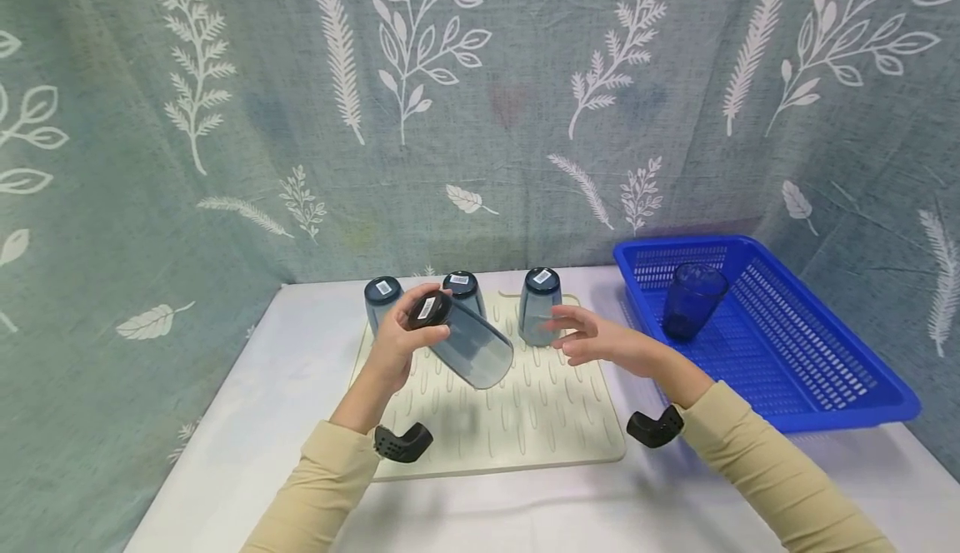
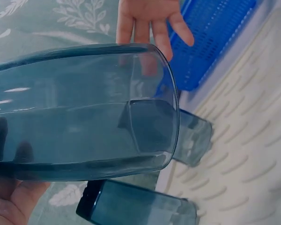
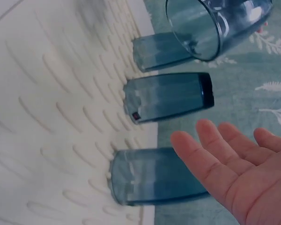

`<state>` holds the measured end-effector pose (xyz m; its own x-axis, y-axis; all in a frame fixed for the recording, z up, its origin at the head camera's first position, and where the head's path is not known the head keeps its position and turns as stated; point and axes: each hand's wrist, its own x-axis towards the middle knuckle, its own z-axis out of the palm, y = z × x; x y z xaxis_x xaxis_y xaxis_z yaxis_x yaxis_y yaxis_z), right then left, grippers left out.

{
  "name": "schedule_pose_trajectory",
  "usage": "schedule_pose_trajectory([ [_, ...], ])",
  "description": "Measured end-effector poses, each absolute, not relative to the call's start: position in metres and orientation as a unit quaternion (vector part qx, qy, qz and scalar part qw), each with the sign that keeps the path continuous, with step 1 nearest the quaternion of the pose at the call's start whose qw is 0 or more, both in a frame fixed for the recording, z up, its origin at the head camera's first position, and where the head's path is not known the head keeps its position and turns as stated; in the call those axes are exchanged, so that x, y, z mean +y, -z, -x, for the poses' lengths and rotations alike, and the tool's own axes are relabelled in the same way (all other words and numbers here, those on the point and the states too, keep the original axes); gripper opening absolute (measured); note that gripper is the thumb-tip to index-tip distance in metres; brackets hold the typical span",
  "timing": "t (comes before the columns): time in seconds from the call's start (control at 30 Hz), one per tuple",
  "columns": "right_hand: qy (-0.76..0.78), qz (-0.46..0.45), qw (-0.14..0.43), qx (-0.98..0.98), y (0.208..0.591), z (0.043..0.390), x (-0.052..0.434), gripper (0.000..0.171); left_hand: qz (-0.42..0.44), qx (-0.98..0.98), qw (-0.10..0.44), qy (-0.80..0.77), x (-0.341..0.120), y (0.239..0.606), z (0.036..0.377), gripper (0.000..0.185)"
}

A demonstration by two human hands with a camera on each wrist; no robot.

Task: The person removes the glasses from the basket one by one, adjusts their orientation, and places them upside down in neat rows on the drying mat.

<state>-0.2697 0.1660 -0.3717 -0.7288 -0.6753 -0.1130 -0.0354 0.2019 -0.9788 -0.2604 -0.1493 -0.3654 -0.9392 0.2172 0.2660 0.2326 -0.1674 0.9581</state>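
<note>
Nearest the viewer, two sleeved forearms reach over a white table [image 1: 247,420] onto a cream ridged drying mat [image 1: 525,420]. The left hand [image 1: 397,345] grips a smoky blue tumbler [image 1: 461,341] by its base end, fingers curled round the dark bottom with its white label, and holds it in the air above the mat. The tumbler lies tilted: its long axis runs from the base, up and to the left in the head view, down to the open mouth, which points right and toward the viewer; the left wrist view looks along its side to the rim. The right hand [image 1: 596,341] hovers just beside the tumbler's mouth without touching it, palm turned toward the left, fingers loosely spread and holding nothing; the right wrist view shows its open palm [image 3: 243,173]. Behind the hands, three more tumblers stand upside down in a row at the mat's far edge: left tumbler [image 1: 381,303], middle tumbler [image 1: 462,291], right tumbler [image 1: 540,305], the last close to the right hand's fingertips. Farther right, a blue plastic basket [image 1: 825,370] holds one upright tumbler [image 1: 692,299]. A leaf-patterned cloth [image 1: 225,120] hangs behind.
</note>
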Motion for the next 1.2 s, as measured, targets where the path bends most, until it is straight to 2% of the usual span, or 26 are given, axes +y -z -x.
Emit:
schedule_pose_trajectory([
  [0.43,0.569,0.227,0.263,0.745,0.361,0.273,0.186,0.074,0.125,-0.701,-0.001,0.702,-0.169,0.361,0.260,0.065],
  [0.77,0.556,0.229,0.237,0.763,0.349,0.275,0.201,0.073,0.054,-0.738,0.004,0.672,-0.184,0.362,0.260,0.065],
  [1.07,0.533,0.226,0.212,0.788,0.339,0.274,0.213,0.082,0.017,-0.768,0.008,0.641,-0.201,0.366,0.264,0.072],
  [1.2,0.520,0.224,0.197,0.800,0.335,0.274,0.222,0.078,0.001,-0.773,0.014,0.634,-0.209,0.367,0.265,0.072],
])
